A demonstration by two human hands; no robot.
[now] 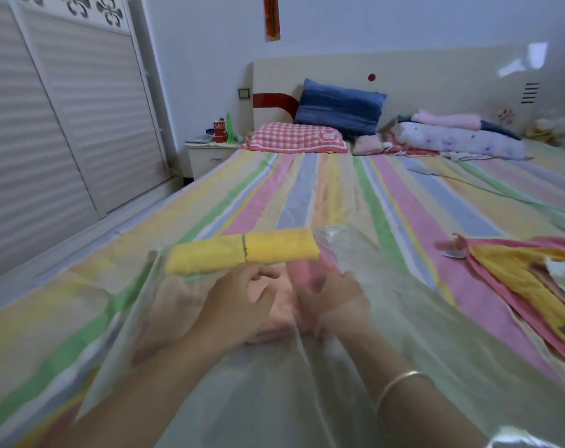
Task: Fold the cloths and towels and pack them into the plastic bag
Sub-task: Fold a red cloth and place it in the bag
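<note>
From my remote seat I see a bed (307,195) under a smooth sheet striped in pastel colours. A blue pillow (339,105) leans on the headboard above a red-checked pillow (294,139). Louvred wardrobe doors (64,108) run along the left, and a nightstand (207,160) stands in the corner. A loose heap of cloths (517,279), pink and yellow, lies well apart to the right. The plastic bag (404,334) spreads across the foreground, a thin, clear, wrinkled film that glints and hazes whatever lies under it, including both forearms. The yellow towel (242,253) is a folded, nubbly bar lying crosswise at the bag's far edge, just beyond the fingers. The pink towel (284,305), soft and folded, lies under the film between the hands. The right hand (336,302), a thin metal bangle (400,383) on its wrist, has its grip clenched on the pink towel's far end. The left hand (239,299) shows curled fingers; I cannot tell whether its grip holds anything.
</note>
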